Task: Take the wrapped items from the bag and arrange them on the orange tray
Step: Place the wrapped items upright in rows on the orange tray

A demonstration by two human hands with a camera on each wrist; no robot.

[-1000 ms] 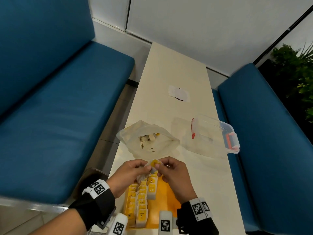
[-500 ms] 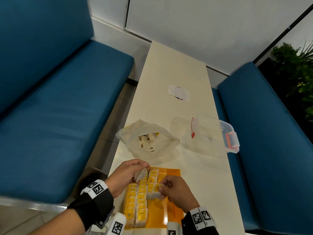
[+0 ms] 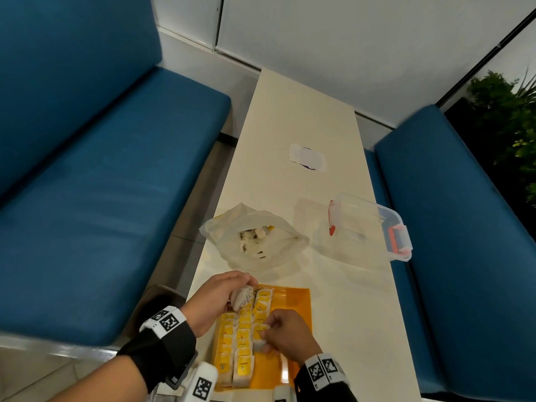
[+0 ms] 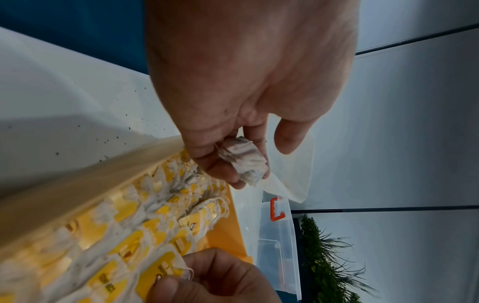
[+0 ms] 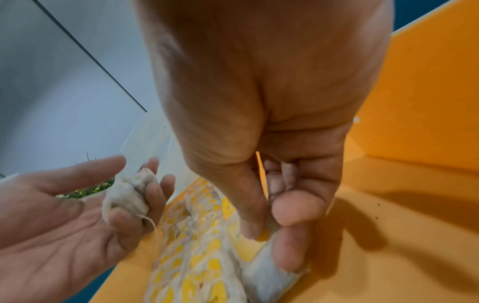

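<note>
An orange tray (image 3: 293,303) lies at the near end of the table, holding rows of white wrapped items with yellow tags (image 3: 232,343). My right hand (image 3: 285,338) pinches one wrapped item (image 5: 269,272) and sets it down at the right end of the rows. My left hand (image 3: 220,297) hovers over the tray's far left corner, its curled fingers holding a small bunch of white wrapped items (image 4: 243,157). The translucent plastic bag (image 3: 255,242) lies open just beyond the tray with more items inside.
A clear plastic box with red latches (image 3: 365,227) sits to the right of the bag. A white sticker (image 3: 307,158) lies farther up the narrow cream table (image 3: 342,314). Blue benches (image 3: 101,198) flank both sides.
Both hands came apart from above the tray's far edge. The right hand moved down with one wrapped item onto the tray; the left kept its bunch and stayed at the tray's far left.
</note>
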